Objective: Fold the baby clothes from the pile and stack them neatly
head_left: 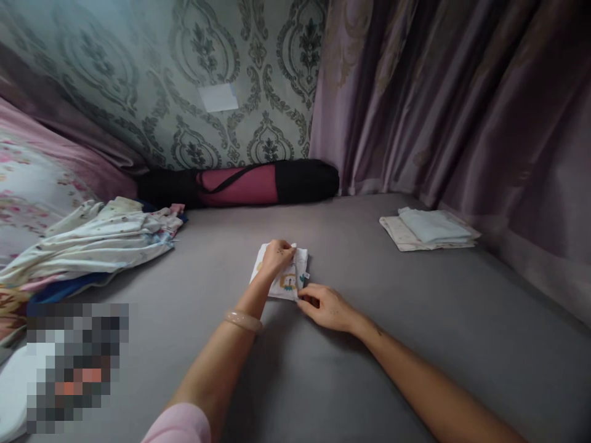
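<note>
A small folded white cloth with a printed lion-like animal face and a little tag at its right side lies flat on the grey sheet. My left hand, with a pale bangle on the wrist, reaches over it and pinches its far edge. At the near right corner, the fingertips of my right hand are closed on the cloth's edge. The left hand covers part of the cloth's upper middle.
Left, a loose heap of clothes lies beside a floral pillow-like thing. Folded cloths are stacked at the right. A long black and maroon bag rests against the patterned wall. Purple curtains hang at the right; a blurred-out patch sits lower left.
</note>
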Tool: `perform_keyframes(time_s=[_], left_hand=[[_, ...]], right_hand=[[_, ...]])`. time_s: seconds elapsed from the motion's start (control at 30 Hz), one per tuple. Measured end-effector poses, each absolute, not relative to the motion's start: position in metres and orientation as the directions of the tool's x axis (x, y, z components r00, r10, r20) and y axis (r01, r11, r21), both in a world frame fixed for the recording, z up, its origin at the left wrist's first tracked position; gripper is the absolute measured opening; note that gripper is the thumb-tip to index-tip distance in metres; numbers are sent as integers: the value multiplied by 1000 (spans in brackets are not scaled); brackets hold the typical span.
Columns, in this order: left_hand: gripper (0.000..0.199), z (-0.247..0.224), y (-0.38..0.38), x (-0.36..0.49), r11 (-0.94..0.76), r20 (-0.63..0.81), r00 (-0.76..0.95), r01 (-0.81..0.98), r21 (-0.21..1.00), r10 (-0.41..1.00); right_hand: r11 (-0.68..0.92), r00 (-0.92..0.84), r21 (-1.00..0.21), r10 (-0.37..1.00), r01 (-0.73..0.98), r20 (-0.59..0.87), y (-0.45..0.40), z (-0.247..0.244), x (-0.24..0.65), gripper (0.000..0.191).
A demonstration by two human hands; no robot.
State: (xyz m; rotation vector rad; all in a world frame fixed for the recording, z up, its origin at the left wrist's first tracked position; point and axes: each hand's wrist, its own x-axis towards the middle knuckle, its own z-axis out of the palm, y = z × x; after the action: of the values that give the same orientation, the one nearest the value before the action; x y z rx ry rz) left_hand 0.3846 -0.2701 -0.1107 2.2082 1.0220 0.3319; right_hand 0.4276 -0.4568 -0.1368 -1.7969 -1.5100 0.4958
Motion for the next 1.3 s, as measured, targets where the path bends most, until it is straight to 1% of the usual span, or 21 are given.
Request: perform_keyframes(time_s=[0.07, 0.13, 0.23, 0.33, 0.43, 0.53, 0.6, 0.63, 0.77, 0.87, 0.93, 1.07, 1.17, 1.3], left_hand=[[22, -121, -273, 385, -476, -10, 654, 561, 677, 756], [25, -132, -276, 385, -547, 77, 678, 516, 659, 731], [33, -146, -280, 381, -715, 234, 746, 424, 556, 624], [31, -156, -281, 375, -830, 305, 808, 355, 431, 504], [33, -157, -281, 368, -887, 308, 850, 326, 327, 426], [37, -146, -282, 358, -930, 214, 914, 305, 204, 346], [37, -133, -284, 353, -947, 159, 939, 281, 156, 305], [36, -126, -286, 351, -950, 166, 940, 277, 144, 299], [42, -114, -297, 356, -955, 299, 908, 271, 118, 294], [52, -127, -305, 367, -959, 269, 921, 264, 100, 282], [58, -140, -308, 373, -959, 221, 934, 267, 98, 282], [63, -154, -309, 377, -957, 177, 942, 273, 95, 286], [64, -153, -307, 376, -956, 154, 946, 267, 118, 284], [59, -142, -299, 369, -954, 159, 958, 200, 222, 238]], right_hand=[[-10, 212, -726, 959, 687, 188, -457, -138, 430, 20], [33, 181, -707, 957, 706, 225, -458, -138, 431, 22], [77, 161, -701, 950, 709, 266, -459, -138, 433, 25], [72, 201, -751, 942, 657, 267, -459, -138, 434, 27], [23, 298, -817, 925, 576, 236, -459, -142, 437, 31], [-9, 385, -867, 898, 498, 211, -457, -147, 439, 32], [-12, 428, -889, 879, 458, 209, -455, -148, 439, 31], [-10, 447, -899, 870, 439, 209, -454, -148, 439, 31], [26, 552, -926, 797, 376, 247, -453, -144, 440, 33], [52, 659, -929, 691, 365, 298, -454, -142, 443, 34], [37, 707, -938, 647, 344, 285, -455, -143, 447, 36], [-30, 718, -952, 665, 303, 208, -454, -148, 451, 40], [-66, 679, -941, 709, 333, 190, -454, -150, 449, 42], [-88, 652, -931, 737, 353, 178, -452, -153, 446, 43]])
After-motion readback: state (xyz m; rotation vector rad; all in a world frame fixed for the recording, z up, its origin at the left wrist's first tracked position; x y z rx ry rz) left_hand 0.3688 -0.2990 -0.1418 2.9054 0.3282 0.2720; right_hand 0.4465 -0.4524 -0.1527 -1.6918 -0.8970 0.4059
